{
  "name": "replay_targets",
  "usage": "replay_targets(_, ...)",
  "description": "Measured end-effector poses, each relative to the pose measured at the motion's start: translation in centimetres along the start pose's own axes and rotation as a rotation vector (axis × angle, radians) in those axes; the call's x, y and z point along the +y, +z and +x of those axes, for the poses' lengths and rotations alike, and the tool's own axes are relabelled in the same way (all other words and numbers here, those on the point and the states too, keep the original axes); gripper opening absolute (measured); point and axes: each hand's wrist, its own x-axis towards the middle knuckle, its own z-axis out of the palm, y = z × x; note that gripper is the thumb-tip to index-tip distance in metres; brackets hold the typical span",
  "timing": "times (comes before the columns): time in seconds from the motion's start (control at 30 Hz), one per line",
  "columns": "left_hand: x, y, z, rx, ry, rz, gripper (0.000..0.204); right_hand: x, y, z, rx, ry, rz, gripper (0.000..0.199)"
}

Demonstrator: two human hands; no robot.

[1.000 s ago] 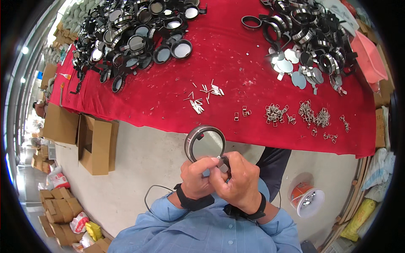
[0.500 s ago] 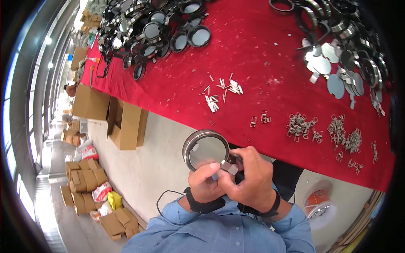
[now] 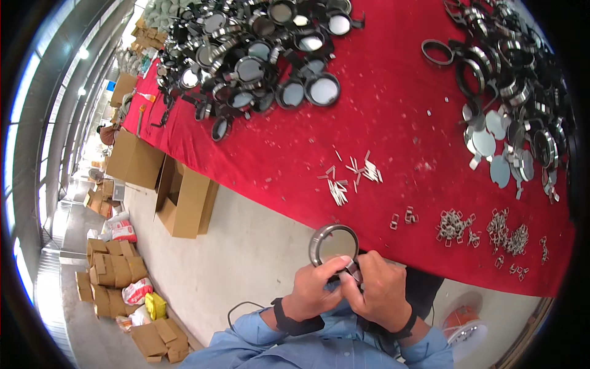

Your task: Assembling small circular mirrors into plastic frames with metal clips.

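Note:
Low in the middle of the view, I hold a round metal ring with a flat grey disc inside it, tilted up in front of the table edge. My left hand is closed around the ring's lower side, the thumb pressed near its rim. My right hand grips the same piece from the right, its thumb against a small shiny metal tab at the ring's lower right. The fingers hide the underside of the piece and most of its dark fitting.
The red-covered table bears a heap of black rings with discs at far left and another ring pile at far right. Thin pale strips and small wire clips lie nearer. An open carton stands left.
The whole view has shifted, so the table and its piles appear lower and further right. My hands and the ring stay together; the thumbs now sit closer around the metal tab.

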Motion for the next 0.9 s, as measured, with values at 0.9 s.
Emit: replay_targets(0.9, -14.7, -3.2, -15.5, -0.777, -0.501, 0.138, 0.025, -0.3, -3.9, -3.2, 0.498, 0.08, -0.341, 0.013)
